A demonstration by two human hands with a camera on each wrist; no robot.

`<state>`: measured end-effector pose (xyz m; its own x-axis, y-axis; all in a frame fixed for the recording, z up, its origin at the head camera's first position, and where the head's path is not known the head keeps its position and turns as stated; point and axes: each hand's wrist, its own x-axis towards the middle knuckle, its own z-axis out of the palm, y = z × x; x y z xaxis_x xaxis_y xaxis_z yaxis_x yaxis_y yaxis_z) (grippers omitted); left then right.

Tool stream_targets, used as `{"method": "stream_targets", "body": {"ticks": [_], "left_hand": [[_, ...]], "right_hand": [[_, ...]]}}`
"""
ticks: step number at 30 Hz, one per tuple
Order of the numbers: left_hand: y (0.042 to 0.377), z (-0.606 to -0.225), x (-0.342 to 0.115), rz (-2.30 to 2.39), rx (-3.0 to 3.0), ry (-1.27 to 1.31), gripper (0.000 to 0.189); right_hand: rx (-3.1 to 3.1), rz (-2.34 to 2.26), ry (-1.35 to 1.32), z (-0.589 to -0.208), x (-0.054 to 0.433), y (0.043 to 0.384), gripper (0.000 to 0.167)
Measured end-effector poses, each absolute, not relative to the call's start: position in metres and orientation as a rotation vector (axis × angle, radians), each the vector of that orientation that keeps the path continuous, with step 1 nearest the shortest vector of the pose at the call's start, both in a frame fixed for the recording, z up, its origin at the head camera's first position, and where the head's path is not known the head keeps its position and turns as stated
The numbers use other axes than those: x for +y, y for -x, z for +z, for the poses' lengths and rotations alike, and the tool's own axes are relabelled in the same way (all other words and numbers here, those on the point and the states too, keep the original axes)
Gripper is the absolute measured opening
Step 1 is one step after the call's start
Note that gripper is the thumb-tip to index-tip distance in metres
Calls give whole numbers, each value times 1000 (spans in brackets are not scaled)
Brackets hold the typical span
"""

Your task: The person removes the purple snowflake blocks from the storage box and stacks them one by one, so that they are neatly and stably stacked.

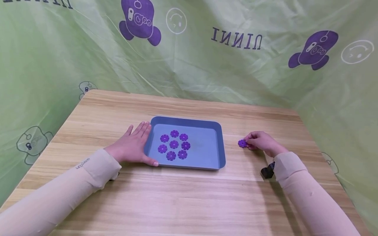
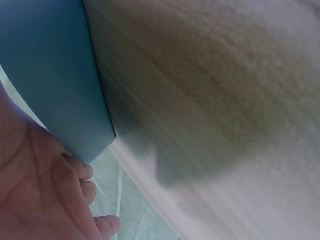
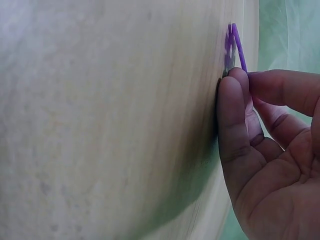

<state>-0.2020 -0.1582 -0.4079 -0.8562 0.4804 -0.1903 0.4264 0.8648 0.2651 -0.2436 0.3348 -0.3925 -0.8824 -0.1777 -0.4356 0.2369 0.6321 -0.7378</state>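
A blue-grey rectangular tray [image 1: 203, 144] lies on the wooden table, with several purple notched discs [image 1: 174, 144] grouped in its left half, one in the middle of a ring. My left hand [image 1: 133, 146] rests along the tray's left side, fingers straight and thumb at the front corner; the left wrist view shows the palm close to the tray's outer wall [image 2: 55, 75]. To the right of the tray, my right hand [image 1: 261, 142] pinches one purple notched disc [image 1: 242, 143] between thumb and fingers. In the right wrist view that disc [image 3: 239, 47] stands tilted, close over the tabletop.
The wooden table [image 1: 189, 200] extends around the tray on all sides. Behind it and at both sides hangs a green printed curtain [image 1: 189, 65]. A black wrist-worn device [image 1: 267, 171] sits under the right cuff, near the tabletop.
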Motion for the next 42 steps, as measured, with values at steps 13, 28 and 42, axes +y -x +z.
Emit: {"method": "stream_targets", "body": {"ticks": [13, 28, 42], "left_hand": [[203, -407, -158, 326, 2782, -682, 147], [203, -408, -158, 343, 2779, -668, 148], [203, -410, -157, 344, 2768, -661, 149]], "right_hand": [[2462, -1053, -1, -387, 333, 244, 19], [2500, -995, 27, -385, 333, 246, 17], [2575, -893, 69, -380, 324, 248, 17]]}}
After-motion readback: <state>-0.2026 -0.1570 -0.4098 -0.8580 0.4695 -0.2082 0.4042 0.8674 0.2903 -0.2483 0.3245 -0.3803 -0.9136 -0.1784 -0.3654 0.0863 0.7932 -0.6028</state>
